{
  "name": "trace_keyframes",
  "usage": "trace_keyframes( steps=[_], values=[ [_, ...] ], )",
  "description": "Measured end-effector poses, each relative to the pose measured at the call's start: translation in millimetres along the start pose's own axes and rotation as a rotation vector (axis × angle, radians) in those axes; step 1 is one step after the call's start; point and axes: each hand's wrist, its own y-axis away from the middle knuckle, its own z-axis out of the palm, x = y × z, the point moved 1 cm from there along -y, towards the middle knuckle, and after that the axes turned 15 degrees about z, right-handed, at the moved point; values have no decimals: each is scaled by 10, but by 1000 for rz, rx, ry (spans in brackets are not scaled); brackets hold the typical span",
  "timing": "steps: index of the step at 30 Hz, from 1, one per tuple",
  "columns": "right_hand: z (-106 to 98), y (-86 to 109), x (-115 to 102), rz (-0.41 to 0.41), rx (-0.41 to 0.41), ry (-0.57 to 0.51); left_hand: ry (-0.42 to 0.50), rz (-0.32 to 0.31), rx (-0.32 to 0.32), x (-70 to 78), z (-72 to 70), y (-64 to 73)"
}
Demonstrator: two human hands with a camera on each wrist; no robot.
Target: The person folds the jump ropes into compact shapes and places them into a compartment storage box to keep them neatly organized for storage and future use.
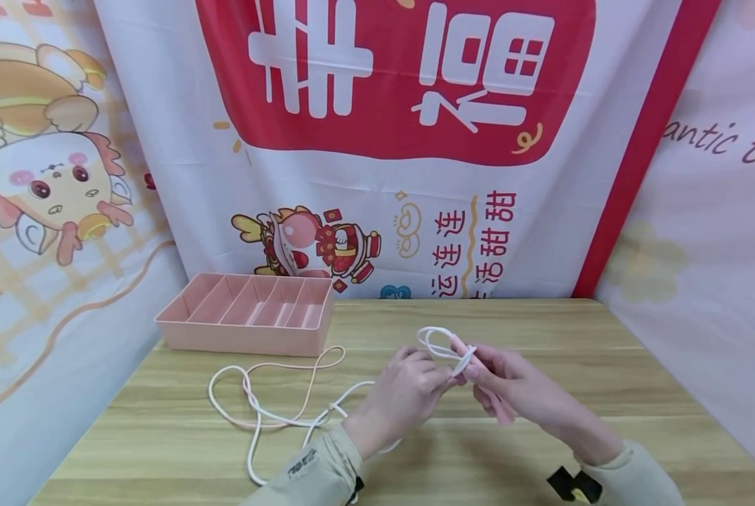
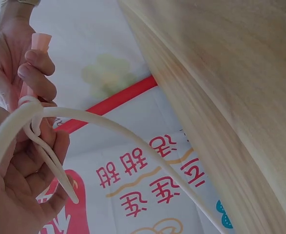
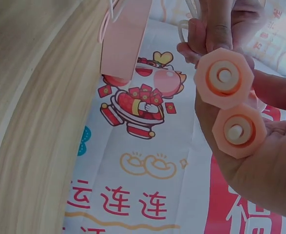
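Observation:
A jump rope is gathered in front of me, with two pink handles (image 3: pixel 224 78) side by side and a white cord (image 2: pixel 118 126). My right hand (image 1: pixel 522 383) grips both handles, whose hollow octagonal ends face its wrist camera. Close against it, my left hand (image 1: pixel 409 386) pinches the white cord where it wraps around the handles. Small white loops (image 1: pixel 437 341) stick out above the fingers. The rest of the rope (image 1: pixel 257 407), white turning to pale pink, lies in loose curves on the table left of the hands. Fingers hide part of the wrapping.
A pink box (image 1: pixel 244 337) with several compartments stands at the table's back left, just behind the loose rope. The wooden table (image 1: pixel 605 365) meets printed cloth hangings (image 1: pixel 541 232) at the back and both sides.

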Motion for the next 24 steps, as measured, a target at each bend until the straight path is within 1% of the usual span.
trace_keyframes(
  steps=[6,9,15,18,24],
  values=[
    [11,-10,-23,45,36,18,-42,0,-22,-17,19,22],
    [21,-6,-28,42,40,22,-68,14,-36,-5,29,24],
    [33,0,-35,40,70,4,-126,29,-92,39,30,-7],
    [39,4,-39,25,71,25,-148,39,-112,55,30,-10],
    [59,-14,-17,-46,65,97,-166,50,-133,72,54,7]
  ],
)
